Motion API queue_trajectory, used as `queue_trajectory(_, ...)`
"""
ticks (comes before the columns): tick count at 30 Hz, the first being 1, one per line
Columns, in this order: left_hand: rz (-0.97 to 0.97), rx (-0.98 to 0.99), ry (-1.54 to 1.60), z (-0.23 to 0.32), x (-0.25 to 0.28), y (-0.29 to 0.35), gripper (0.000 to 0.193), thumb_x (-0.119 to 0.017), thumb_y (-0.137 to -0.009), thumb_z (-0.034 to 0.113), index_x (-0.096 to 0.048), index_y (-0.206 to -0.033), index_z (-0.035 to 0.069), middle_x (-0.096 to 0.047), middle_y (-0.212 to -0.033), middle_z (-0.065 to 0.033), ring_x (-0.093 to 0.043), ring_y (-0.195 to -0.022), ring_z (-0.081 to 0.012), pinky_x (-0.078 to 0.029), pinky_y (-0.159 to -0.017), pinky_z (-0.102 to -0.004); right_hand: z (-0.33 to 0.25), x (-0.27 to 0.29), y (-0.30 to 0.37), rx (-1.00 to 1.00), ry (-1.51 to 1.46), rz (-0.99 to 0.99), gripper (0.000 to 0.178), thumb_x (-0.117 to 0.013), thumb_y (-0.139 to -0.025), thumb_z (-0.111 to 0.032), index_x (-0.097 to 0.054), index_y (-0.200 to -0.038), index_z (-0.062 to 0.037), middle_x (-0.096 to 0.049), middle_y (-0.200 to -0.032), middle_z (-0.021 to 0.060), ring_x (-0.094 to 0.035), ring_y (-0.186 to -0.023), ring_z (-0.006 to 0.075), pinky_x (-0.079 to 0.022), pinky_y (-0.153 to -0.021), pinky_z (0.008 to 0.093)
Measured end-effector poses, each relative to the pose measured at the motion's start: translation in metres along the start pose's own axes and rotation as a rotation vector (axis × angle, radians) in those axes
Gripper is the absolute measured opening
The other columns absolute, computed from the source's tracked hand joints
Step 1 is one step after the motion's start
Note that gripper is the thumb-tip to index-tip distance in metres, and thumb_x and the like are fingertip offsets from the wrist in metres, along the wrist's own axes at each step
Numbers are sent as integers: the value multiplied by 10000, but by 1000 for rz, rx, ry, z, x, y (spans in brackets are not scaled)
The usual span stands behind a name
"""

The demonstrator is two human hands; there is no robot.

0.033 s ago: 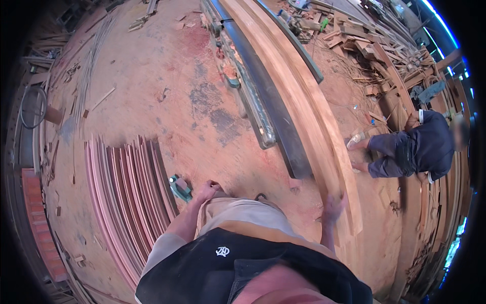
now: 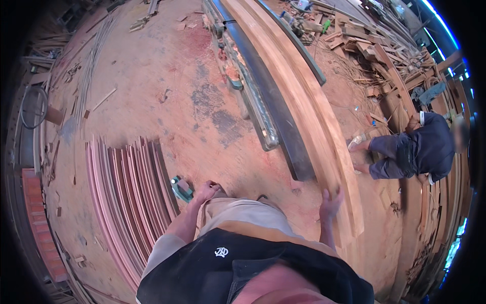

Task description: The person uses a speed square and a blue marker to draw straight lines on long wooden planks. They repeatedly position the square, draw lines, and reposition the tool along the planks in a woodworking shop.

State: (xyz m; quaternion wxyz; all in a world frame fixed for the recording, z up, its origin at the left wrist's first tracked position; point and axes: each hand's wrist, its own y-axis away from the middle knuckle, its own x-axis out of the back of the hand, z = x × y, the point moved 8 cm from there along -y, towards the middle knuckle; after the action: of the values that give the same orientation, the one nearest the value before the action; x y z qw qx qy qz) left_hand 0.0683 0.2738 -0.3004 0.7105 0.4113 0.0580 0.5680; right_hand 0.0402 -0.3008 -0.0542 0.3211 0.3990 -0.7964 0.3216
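My right hand (image 2: 330,203) rests against the near end of a long pale wooden board (image 2: 324,124), its thumb and fingers apart along the board's edge. Lengthwise grooves run down the board, which lies along the dark bed of a long machine (image 2: 296,157) and juts past its near end. In front of my left thigh, my left hand (image 2: 206,191) hangs with its fingers curled in; no object shows in it. Just left of that hand, a green power tool (image 2: 180,189) stands on the floor.
Several long, thin reddish strips (image 2: 129,187) lie side by side at the left. At the right, another person (image 2: 422,144) in dark clothes bends by stacked timber. Scrap wood (image 2: 359,40) is heaped at the far right. A red slatted piece (image 2: 43,223) lies at the left rim.
My right hand has shifted slightly away from me along the board's edge, and its fingers show more clearly apart. My left hand keeps its pose.
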Motion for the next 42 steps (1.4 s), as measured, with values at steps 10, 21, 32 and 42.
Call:
queue_trajectory(10,116,116,192,-34,126,-44,452,-746,-1017,296,-713,-1307,-48,-759,-980,-130,-703,-802,-188,-585,-690,-362,-240,-211,-117,286,-130,-345,785,-811,-946,-270,-449,-1563,54,-489,-1577,260,-454,-1503,417,-360,-1269,492)
queue_trajectory(21,341,320,384,-51,211,-130,435,-737,-1010,316,-738,-1299,-9,-795,-1053,-167,-789,-941,-243,-629,-809,-386,-400,-403,-343,523,-168,-338,719,-817,-946,-325,-544,-1518,14,-568,-1534,235,-517,-1457,404,-402,-1233,483)
queue_trajectory(32,460,502,454,-46,280,-218,470,-692,-1031,350,-724,-1342,-1,-805,-1172,-199,-776,-1065,-315,-616,-938,-413,-462,-579,-530,399,341,-268,946,-756,-932,-602,-441,-1648,-69,-425,-1698,209,-413,-1557,394,-341,-1255,570)
queue_trajectory(42,355,382,272,31,549,-400,427,-706,-981,364,-770,-1186,-5,-751,-858,-95,-704,-709,-186,-584,-640,-365,-468,-570,-533,342,241,-204,781,-736,-995,-480,-516,-1575,-6,-573,-1554,251,-537,-1448,423,-438,-1192,534)
